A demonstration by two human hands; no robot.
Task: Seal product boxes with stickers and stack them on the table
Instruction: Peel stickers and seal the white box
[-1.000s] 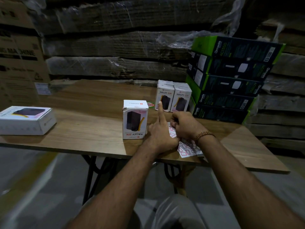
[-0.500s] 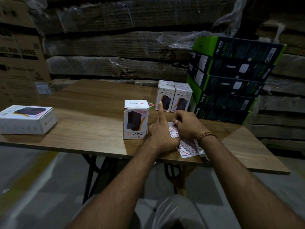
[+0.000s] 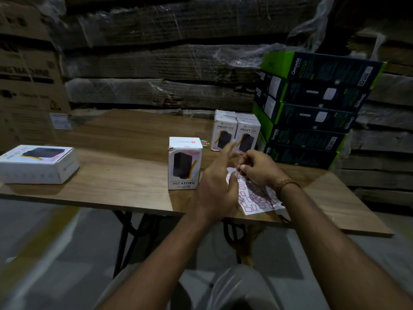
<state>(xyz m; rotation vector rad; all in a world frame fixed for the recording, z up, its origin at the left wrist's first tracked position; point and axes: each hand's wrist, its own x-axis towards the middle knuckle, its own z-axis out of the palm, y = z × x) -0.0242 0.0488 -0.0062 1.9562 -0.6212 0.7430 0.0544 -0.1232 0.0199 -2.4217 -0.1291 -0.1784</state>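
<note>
Left hand (image 3: 218, 189) fingers spread loosely, right hand (image 3: 257, 168) fingertips pinched together

We're in a warehouse: shrink-wrapped flattened cardboard stacks (image 3: 156, 63) wall the worktop (image 3: 125, 175), big cartons (image 3: 26, 86) alongside, retail boxes (image 3: 312, 108) piled.

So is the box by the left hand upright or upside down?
Upside down: the box stands on end, and its "HALLEY 20K" print reads inverted at the bottom.
</note>
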